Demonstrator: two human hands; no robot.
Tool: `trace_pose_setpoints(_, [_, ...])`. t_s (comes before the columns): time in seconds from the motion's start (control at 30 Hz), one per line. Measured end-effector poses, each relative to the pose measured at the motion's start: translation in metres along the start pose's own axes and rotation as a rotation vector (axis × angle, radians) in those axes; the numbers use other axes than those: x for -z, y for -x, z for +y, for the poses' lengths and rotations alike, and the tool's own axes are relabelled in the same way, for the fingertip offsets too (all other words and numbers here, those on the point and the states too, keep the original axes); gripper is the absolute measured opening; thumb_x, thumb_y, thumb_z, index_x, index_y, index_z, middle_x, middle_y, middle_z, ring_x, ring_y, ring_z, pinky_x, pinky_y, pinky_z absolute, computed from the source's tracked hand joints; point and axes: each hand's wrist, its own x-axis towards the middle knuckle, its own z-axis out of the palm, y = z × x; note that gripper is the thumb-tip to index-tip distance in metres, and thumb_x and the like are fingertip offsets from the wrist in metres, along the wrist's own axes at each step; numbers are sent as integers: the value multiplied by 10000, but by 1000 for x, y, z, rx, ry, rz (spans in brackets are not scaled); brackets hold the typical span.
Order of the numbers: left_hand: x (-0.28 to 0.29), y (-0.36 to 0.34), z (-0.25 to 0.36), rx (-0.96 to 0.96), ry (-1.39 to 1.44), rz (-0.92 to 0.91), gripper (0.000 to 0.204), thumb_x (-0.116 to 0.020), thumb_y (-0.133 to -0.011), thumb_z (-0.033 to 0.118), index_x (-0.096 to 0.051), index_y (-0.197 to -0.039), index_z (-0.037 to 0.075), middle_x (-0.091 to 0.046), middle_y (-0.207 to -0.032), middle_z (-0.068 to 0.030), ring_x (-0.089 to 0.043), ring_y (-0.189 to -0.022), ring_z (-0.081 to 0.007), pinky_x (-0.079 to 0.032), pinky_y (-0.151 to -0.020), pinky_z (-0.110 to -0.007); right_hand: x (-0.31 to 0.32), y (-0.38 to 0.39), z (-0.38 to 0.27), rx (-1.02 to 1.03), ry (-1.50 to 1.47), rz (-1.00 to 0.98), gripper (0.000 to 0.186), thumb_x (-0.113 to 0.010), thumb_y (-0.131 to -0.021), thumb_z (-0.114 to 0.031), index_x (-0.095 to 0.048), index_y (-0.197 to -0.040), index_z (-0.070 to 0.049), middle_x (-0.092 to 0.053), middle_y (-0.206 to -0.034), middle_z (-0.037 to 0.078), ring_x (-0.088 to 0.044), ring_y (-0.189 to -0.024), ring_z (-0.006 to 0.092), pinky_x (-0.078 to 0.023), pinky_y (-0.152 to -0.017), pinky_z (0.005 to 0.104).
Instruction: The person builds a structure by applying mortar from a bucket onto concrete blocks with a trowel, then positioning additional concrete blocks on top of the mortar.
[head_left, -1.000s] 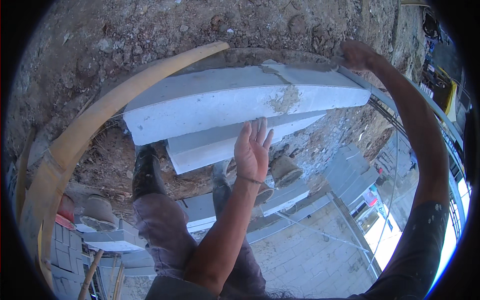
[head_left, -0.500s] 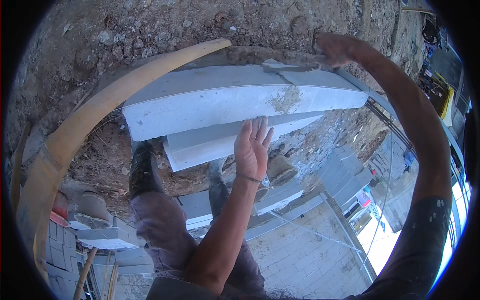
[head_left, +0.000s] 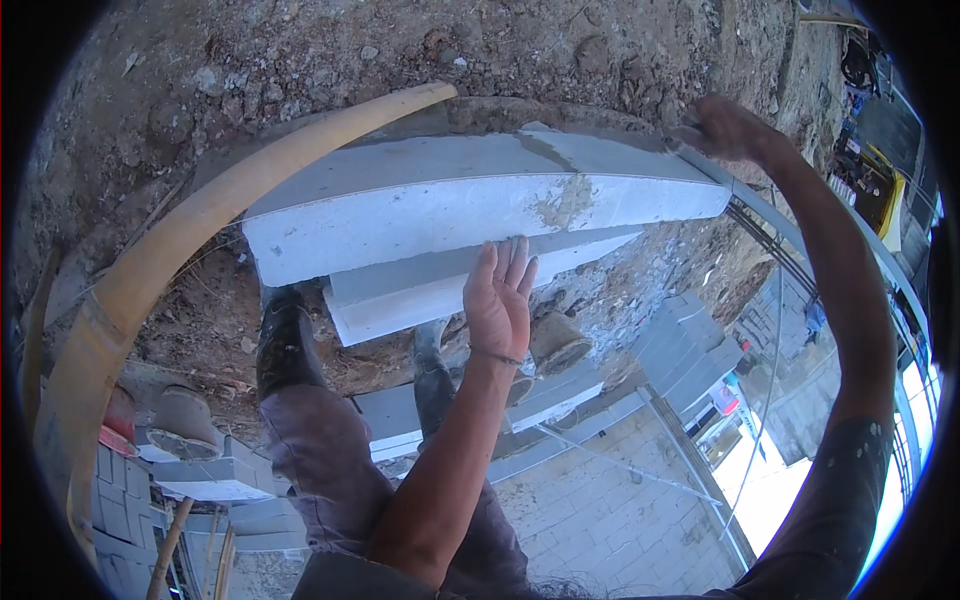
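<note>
The long grey-white concrete block (head_left: 480, 205) was steadied by an open, flat left hand (head_left: 500, 300) at six o'clock and a right hand (head_left: 725, 128) at two o'clock, grip indiscernible, so slipping was judged possible.

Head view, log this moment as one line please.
left hand: flat, fingers open on lower grey block | right hand: at far end of upper grey block | boots: on dirt

I see hard daylight, glare at lower right, fisheye bending at the rim, motion-blurred right hand (head_left: 725, 130).
</note>
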Motion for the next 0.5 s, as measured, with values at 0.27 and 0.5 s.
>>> trace_pose_setpoints(0.27, [3,-1,1,3,8,-37,650,-658,-962,345,-352,-1430,14,-252,-1579,-232,-250,-1496,-344,-222,-1223,-525,-27,-70,-57,79,-7,103,502,-491,-1019,-429,-622,-973,53,-668,-1031,239,-662,-947,333,-533,-900,483])
trace_pose_setpoints(0.5, [4,1,2,4,-35,-91,730,-655,-962,357,-277,-1473,-1,-197,-1597,-246,-178,-1518,-343,-208,-1226,-536,-37,-75,-66,134,220,58,330,-562,-983,-273,-649,-939,43,-689,-963,198,-697,-918,293,-567,-823,412])
